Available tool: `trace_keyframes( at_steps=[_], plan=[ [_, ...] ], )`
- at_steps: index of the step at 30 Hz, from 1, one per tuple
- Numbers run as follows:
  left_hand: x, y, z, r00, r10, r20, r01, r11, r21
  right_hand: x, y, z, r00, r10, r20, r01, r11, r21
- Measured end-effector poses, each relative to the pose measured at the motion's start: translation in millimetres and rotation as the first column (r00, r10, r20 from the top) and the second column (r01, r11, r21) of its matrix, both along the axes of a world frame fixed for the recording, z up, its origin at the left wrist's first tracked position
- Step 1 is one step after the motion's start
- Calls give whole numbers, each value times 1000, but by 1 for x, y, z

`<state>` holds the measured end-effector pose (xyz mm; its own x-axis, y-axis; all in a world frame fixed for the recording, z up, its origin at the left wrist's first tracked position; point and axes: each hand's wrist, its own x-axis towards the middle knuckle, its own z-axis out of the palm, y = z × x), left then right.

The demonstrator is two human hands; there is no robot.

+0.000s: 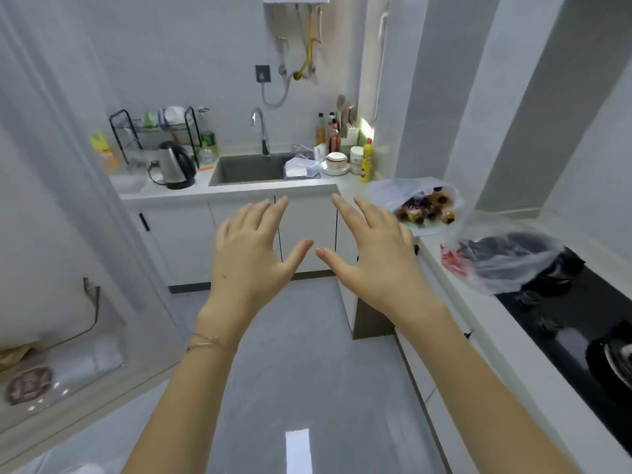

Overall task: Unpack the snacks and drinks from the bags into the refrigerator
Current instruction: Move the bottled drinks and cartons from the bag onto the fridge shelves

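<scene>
Both hands are held out in front of me over the floor, palms down, fingers spread and holding nothing. My left hand (251, 244) and my right hand (371, 246) nearly meet at the thumbs. On the right counter lies a clear plastic bag (390, 193) holding several bottles (427, 208), just right of my right hand. Nearer me, a second clear bag (502, 268) with dark and red packets rests partly on the black stove. The open refrigerator door (68, 234) stands at the left, its lower shelf (61, 367) holding a few packets.
An L-shaped white counter (239, 191) runs along the back and right. It carries a sink (249, 169), a kettle (176, 165), a dish rack (154, 128), condiment bottles (330, 131) and a yellow bottle (366, 160). A black stove (564, 330) with a pan sits at the right. Grey tiled floor lies below.
</scene>
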<state>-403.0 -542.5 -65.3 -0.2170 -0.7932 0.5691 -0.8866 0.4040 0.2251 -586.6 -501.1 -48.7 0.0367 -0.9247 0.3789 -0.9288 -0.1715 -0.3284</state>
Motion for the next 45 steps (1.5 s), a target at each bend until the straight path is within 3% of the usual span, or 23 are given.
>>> trace_keyframes(
  at_steps=[12, 20, 35, 45],
  plan=[
    [-136, -201, -49, 975, -206, 80, 194, 972, 135, -130, -150, -38, 952, -304, -29, 305, 949, 85],
    [-231, -288, -86, 928, -363, 82, 342, 919, 197, -216, -223, -80, 897, -440, -34, 440, 885, 153],
    [-407, -454, -159, 921, -353, 167, 283, 898, 338, -409, -399, -142, 914, -399, -73, 400, 857, 326],
    [-464, -528, -202, 905, -374, 201, 242, 843, 480, -466, -483, -187, 934, -354, -47, 338, 835, 435]
  ],
)
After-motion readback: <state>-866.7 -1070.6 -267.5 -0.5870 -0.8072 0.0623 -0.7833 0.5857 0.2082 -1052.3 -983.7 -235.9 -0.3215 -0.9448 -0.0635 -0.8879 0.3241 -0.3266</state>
